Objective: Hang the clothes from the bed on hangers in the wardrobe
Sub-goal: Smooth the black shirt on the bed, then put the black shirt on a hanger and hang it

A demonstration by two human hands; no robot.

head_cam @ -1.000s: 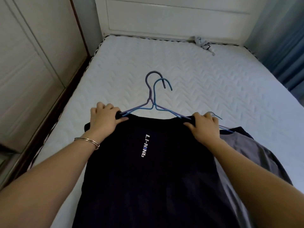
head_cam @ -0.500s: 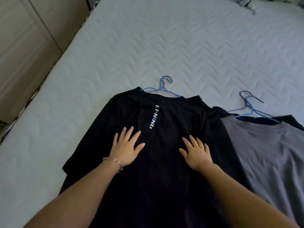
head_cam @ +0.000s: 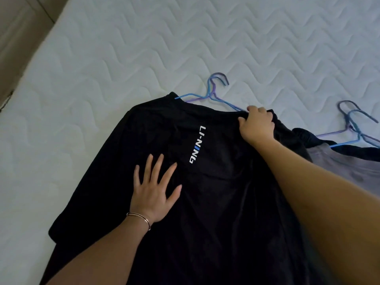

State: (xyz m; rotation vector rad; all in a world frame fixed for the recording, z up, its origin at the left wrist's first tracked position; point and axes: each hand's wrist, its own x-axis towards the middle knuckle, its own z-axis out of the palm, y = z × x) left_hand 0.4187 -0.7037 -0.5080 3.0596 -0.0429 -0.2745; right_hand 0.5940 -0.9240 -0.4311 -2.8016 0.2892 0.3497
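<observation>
A black T-shirt (head_cam: 216,202) with a white printed logo lies flat on the white quilted bed (head_cam: 144,48). Blue and purple wire hangers (head_cam: 211,93) stick out of its neck, hooks pointing away from me. My left hand (head_cam: 154,192), with a bracelet at the wrist, rests flat with spread fingers on the shirt's left chest. My right hand (head_cam: 257,126) grips the shirt's right shoulder fabric near the collar, fingers curled. To the right lies a grey shirt (head_cam: 339,167) over a dark garment, with another pair of hangers (head_cam: 353,128) in its neck.
A beige panelled wall or door (head_cam: 18,27) runs along the bed's left edge. The bare quilted mattress stretches beyond the shirts and to their left.
My right hand has moved from lying flat on the shirt's chest up to its right shoulder and taken hold of the fabric. The left hand stays flat on the shirt.
</observation>
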